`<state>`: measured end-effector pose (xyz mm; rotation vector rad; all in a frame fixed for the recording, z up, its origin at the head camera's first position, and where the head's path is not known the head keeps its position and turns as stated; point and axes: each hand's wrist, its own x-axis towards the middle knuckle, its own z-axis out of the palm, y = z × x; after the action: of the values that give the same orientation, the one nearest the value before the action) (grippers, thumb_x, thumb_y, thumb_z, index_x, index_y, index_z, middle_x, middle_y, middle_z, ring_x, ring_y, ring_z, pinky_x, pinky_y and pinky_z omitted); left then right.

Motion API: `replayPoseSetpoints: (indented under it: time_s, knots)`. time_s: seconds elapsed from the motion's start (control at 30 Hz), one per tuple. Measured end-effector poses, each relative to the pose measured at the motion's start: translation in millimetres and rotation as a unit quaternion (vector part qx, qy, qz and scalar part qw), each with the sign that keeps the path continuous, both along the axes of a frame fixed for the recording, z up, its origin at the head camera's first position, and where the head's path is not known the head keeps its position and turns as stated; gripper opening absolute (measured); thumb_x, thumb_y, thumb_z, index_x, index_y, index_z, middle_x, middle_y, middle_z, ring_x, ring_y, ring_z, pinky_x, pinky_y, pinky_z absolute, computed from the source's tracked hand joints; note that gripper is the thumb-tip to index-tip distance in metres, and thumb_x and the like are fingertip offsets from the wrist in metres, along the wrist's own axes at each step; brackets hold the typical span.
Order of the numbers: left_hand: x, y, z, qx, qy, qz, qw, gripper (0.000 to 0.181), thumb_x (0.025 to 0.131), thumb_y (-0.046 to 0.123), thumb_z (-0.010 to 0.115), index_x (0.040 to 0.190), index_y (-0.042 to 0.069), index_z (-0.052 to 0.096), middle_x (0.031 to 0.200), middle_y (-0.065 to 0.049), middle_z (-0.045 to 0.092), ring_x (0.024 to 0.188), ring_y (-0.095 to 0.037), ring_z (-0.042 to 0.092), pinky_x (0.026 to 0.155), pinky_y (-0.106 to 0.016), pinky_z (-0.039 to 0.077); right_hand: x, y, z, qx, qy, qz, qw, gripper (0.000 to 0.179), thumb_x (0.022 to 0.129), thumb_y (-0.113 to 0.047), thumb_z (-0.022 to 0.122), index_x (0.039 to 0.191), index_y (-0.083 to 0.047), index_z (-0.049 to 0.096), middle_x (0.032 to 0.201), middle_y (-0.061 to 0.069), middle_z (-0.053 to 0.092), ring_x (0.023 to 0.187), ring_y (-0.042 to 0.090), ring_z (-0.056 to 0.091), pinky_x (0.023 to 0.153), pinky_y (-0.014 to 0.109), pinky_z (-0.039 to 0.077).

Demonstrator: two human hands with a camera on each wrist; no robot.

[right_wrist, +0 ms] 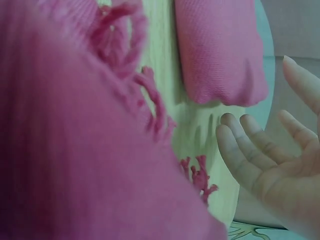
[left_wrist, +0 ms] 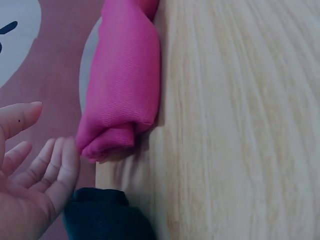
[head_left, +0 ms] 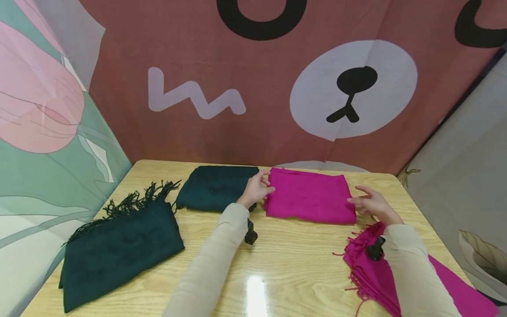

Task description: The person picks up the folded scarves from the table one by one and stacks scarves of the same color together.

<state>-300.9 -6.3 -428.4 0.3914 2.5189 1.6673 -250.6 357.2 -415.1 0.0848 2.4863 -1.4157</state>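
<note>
A folded magenta scarf (head_left: pixel 309 196) lies at the back of the table, between my two hands. My left hand (head_left: pixel 256 189) is at its left edge, fingers loosely spread and gripping nothing; the left wrist view shows the fingertips close to the scarf's rolled end (left_wrist: pixel 112 142). Just off the right edge is my right hand (head_left: pixel 372 203), its fingers extended, with a small gap to the scarf in the right wrist view. A folded dark green scarf (head_left: pixel 218 187) lies left of the magenta one, partly behind my left hand.
Another dark green scarf (head_left: pixel 123 251) with a fringe lies at the table's left. A second fringed magenta scarf (head_left: pixel 380 273) spreads over the right front, under my right forearm. The wooden table (head_left: pixel 293 268) ends at a printed cloth backdrop (head_left: pixel 253 132).
</note>
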Motion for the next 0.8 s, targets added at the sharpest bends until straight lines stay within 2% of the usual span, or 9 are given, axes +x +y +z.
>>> replayPoseSetpoints:
  time_s: [0.17,0.2,0.33,0.53,0.67,0.8]
  knots:
    - [-5.9,2.6,-7.6,-0.028,-0.009,0.015,0.9995,0.060,0.080,0.009,0.069,0.133,0.004,0.042,0.108,-0.018,0.055,0.089,-0.024,0.059,0.067,-0.030,0.051,-13.8,14,-21.4,-0.014,-0.012,-0.001,0.9998,0.096,0.081,-0.040,0.065,0.144,0.000,0.005,0.133,0.037,0.031,0.094,0.026,0.058,0.080,0.043,0.049]
    - [-7.3,3.4,-9.4,-0.030,-0.014,0.017,0.9993,0.061,0.080,0.010,0.070,0.134,0.005,0.042,0.109,-0.017,0.054,0.093,-0.025,0.058,0.069,-0.031,0.051,-16.5,18,-25.3,-0.016,-0.012,-0.005,0.9998,0.098,0.080,-0.041,0.067,0.145,-0.002,0.006,0.132,0.036,0.032,0.092,0.023,0.058,0.079,0.043,0.049]
    - [-9.6,6.9,-14.6,-0.041,-0.023,0.016,0.9988,0.066,0.077,0.015,0.072,0.135,0.008,0.041,0.113,-0.015,0.053,0.102,-0.026,0.052,0.073,-0.033,0.050,-13.9,18,-23.2,-0.018,-0.008,0.009,0.9998,0.096,0.080,-0.040,0.068,0.144,-0.002,0.007,0.127,0.037,0.036,0.092,0.023,0.058,0.075,0.043,0.050]
    - [-2.6,10.6,-13.9,-0.049,-0.053,0.013,0.9973,0.069,0.077,0.014,0.071,0.137,0.008,0.038,0.115,-0.016,0.052,0.104,-0.026,0.050,0.079,-0.035,0.049,-6.4,8,-10.9,-0.023,-0.022,0.035,0.9989,0.094,0.083,-0.035,0.065,0.144,-0.002,0.003,0.122,0.037,0.035,0.096,0.030,0.054,0.077,0.048,0.049]
    - [-1.1,12.6,-15.7,-0.055,-0.047,0.016,0.9973,0.067,0.078,0.013,0.071,0.137,0.006,0.039,0.113,-0.016,0.054,0.100,-0.025,0.053,0.079,-0.034,0.049,-6.2,2,-5.2,-0.018,-0.028,0.044,0.9985,0.094,0.084,-0.033,0.064,0.144,-0.001,0.000,0.125,0.039,0.032,0.100,0.034,0.052,0.080,0.049,0.047]
    - [-0.5,13.8,-16.6,-0.057,-0.035,0.027,0.9974,0.067,0.076,0.011,0.071,0.135,0.004,0.041,0.114,-0.016,0.055,0.101,-0.026,0.052,0.083,-0.035,0.047,-11.9,-1,-9.7,-0.030,-0.035,0.035,0.9983,0.095,0.081,-0.029,0.069,0.144,-0.001,0.004,0.121,0.037,0.039,0.090,0.026,0.059,0.075,0.044,0.049]
